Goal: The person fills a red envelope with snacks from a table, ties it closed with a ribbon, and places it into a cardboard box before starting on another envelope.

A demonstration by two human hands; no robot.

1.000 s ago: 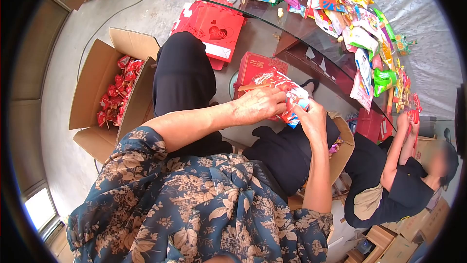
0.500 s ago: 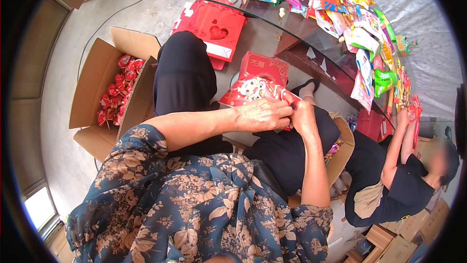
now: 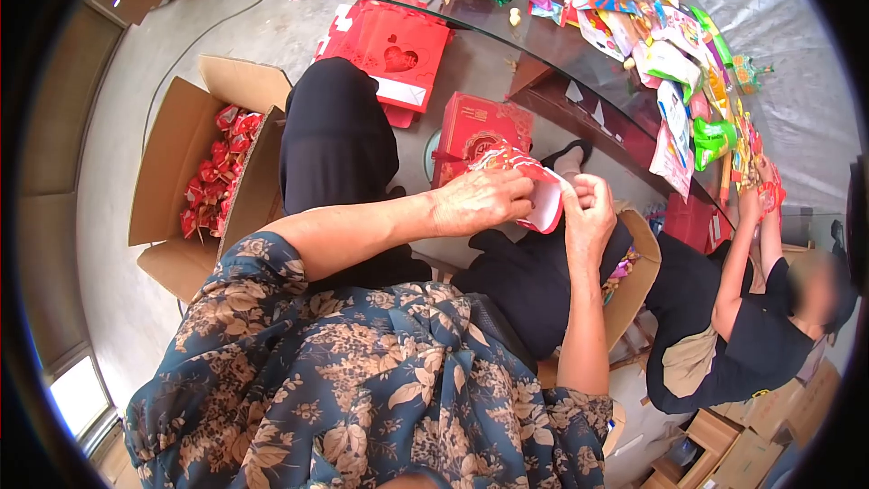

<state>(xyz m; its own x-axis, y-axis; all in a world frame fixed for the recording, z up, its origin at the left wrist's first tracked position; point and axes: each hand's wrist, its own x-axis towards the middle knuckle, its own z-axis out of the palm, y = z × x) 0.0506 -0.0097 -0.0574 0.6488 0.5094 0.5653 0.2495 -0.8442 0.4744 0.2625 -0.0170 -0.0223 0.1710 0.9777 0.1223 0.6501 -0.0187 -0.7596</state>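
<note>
Two hands met just right of the middle of the frame, both pinching one red paper packet (image 3: 525, 166) above the lap of the person in black trousers. The left hand (image 3: 475, 202), reaching in from the lower left, had its fingers closed over the packet's printed red side, while the right hand (image 3: 588, 213) came up from below with its fingertips curled onto the pale inner side of the mouth, so the packet was held partly open between them. Just above it in the frame lay a red gift box (image 3: 484, 121), and higher still a stack of flat red cartons (image 3: 394, 46) with a heart cut-out. At the left an open cardboard box (image 3: 172, 154) held a heap of red wrapped sweets (image 3: 213, 183). The glass desk (image 3: 462, 14) ran from the top of the frame down toward the right, crowded with bright snack packets (image 3: 674, 73). At the far right another person in black (image 3: 724, 335) sat with both arms raised to the desk's edge.
</note>
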